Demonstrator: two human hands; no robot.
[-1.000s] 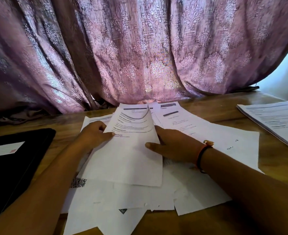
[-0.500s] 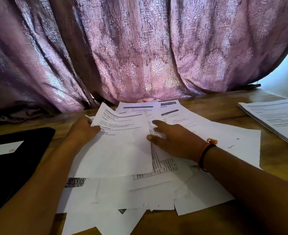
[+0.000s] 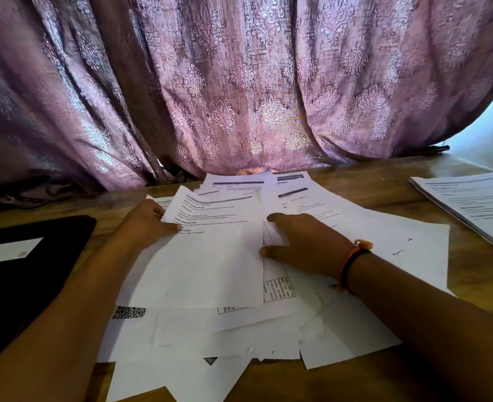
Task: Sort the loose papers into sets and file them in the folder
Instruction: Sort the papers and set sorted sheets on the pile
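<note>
Left grip (image 3: 146, 224) pinches sheet (image 3: 210, 262) reading "TASK DESCRIPTION".

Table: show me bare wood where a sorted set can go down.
Best patch: the table between the loose papers and the right-hand stack. A narrower strip lies behind the black folder, toward the curtain. The middle is crowded: overlapping sheets, the left hand pinching the top sheet, the right hand flat on them.

The top sheet (image 3: 210, 271) bears headings "TASK GOAL" and "TASK DESCRIPTION"; a lower sheet (image 3: 129, 335) shows a QR code; other print is blurred.
</note>
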